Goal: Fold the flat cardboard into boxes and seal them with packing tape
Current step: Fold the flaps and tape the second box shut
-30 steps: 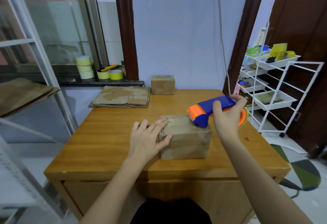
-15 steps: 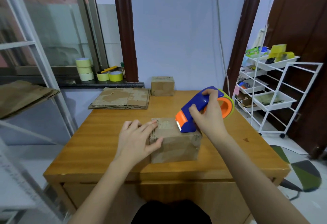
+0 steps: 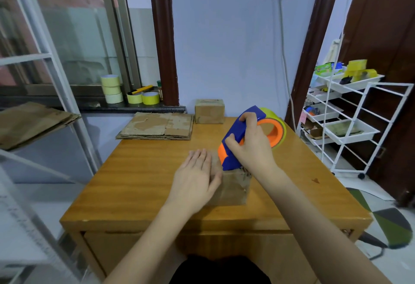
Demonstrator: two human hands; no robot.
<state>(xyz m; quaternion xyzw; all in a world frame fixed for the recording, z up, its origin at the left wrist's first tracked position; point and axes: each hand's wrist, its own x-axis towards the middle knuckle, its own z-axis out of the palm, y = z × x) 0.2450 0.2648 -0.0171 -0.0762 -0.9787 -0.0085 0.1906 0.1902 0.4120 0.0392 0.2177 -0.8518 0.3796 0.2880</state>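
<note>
Hands at work on a small cardboard box (image 3: 233,188) near the front edge of a wooden desk (image 3: 139,180), as a person runs packing tape across its top. The left hand (image 3: 197,178) lies flat on the box's left half, fingers straight and close together, thumb tucked against the front face, pressing the box down. The right hand (image 3: 251,146) is wrapped around the handle of a blue and orange tape dispenser (image 3: 238,140), whose orange nose is tipped down onto the top of the box near its front edge; a roll of yellowish tape sits in the dispenser's wheel.

At the desk's back edge stands a finished box (image 3: 210,111), closed on all visible sides. Beside it, toward the back left corner, lies a stack of flat cardboard (image 3: 157,126) not yet folded. Spare tape rolls (image 3: 112,89) sit on the window ledge behind, and a white wire rack (image 3: 350,126) stands off the desk's right side.

Judged from this, the job is in its early part: one box appears done, a second is folded and being sealed, and the stack of blanks remains. Whether the tape on the current box has been cut cannot be told.
</note>
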